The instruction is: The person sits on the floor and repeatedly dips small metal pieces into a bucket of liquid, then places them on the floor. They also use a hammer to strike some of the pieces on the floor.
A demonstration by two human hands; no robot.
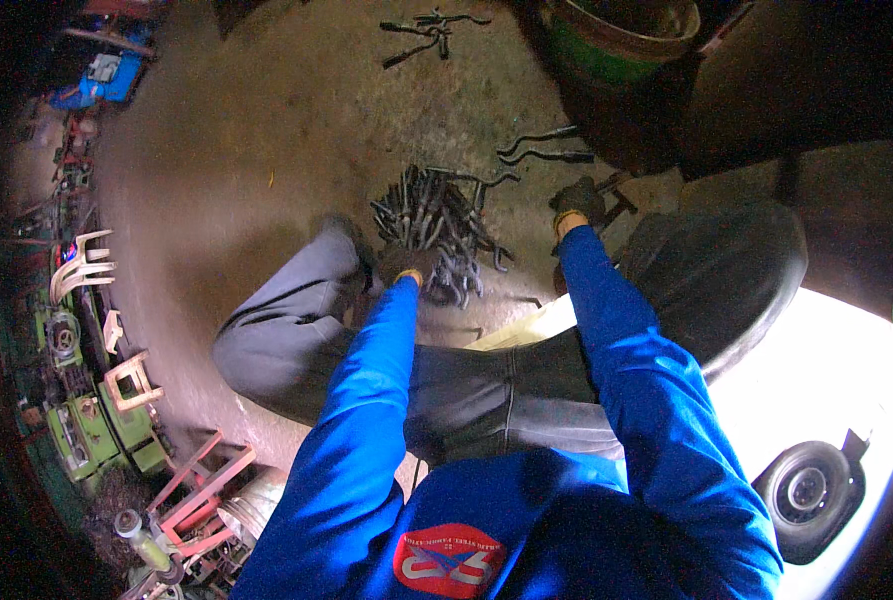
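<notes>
In front of my folded legs, a heap of dark bent metal rods point(431, 215) lies on the floor. My left hand point(398, 264), in a dark glove, rests at the heap's near left edge. Its fingers are hidden against the dark metal. My right hand point(579, 202), also gloved, is closed, right of the heap and apart from it. Beside its fingers is a dark T-shaped metal piece point(621, 203); dim light hides how the hand meets it. Two loose bent rods point(551, 155) lie beyond my right hand.
More bent rods point(431, 38) lie farther off on the concrete floor point(266, 130). A green round container point(616, 45) stands at the far right. White plastic stools point(133, 380), green machinery point(81, 430) and a red metal frame point(201, 490) line the left. A wheel point(806, 495) is at lower right.
</notes>
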